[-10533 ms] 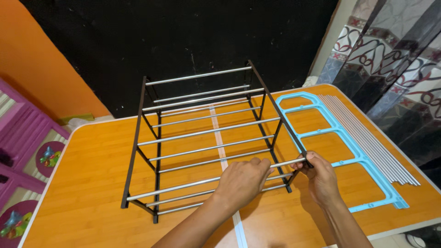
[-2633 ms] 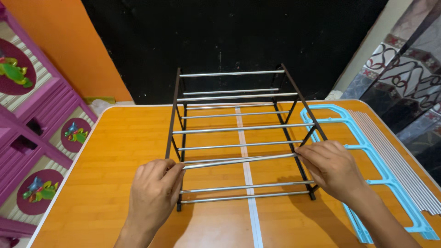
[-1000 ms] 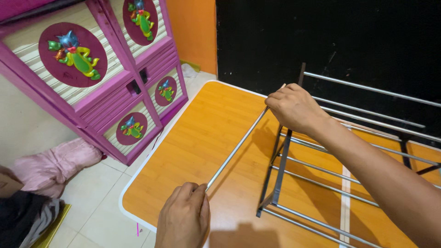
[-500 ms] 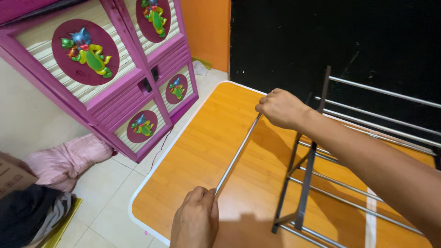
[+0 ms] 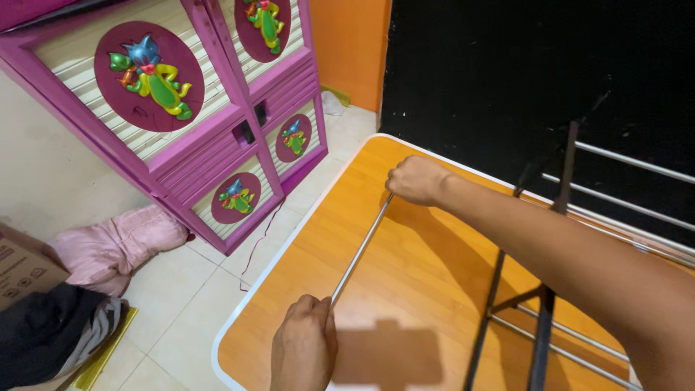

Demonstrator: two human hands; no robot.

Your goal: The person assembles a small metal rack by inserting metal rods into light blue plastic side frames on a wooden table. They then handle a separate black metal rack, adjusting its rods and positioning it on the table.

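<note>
While my left hand (image 5: pixel 304 351) is curled shut around the near end of the thin metal rod (image 5: pixel 360 250), my right hand (image 5: pixel 418 179) is closed in a fist around its far end, so the rod runs between my two fists, slanting up and away just above the orange table (image 5: pixel 405 268). Both grips look firm, with no finger loose that I can see. To handle it well, I judge I should keep the two ends level with one another and move both hands together, since a rod this slender would likely flex or twist if one hand led. Off to my right, the dark metal rack (image 5: pixel 543 318) stands on the table with its silver rails, well apart from the rod; I would watch that my right forearm does not knock its upright post. Beyond the table's white edge, the tiled floor (image 5: pixel 195 289) holds a purple cabinet (image 5: pixel 195 116) with round cartoon panels, a pink bundle of cloth (image 5: pixel 119 242) beside it, and a cardboard box (image 5: pixel 22 264) at the left edge.
</note>
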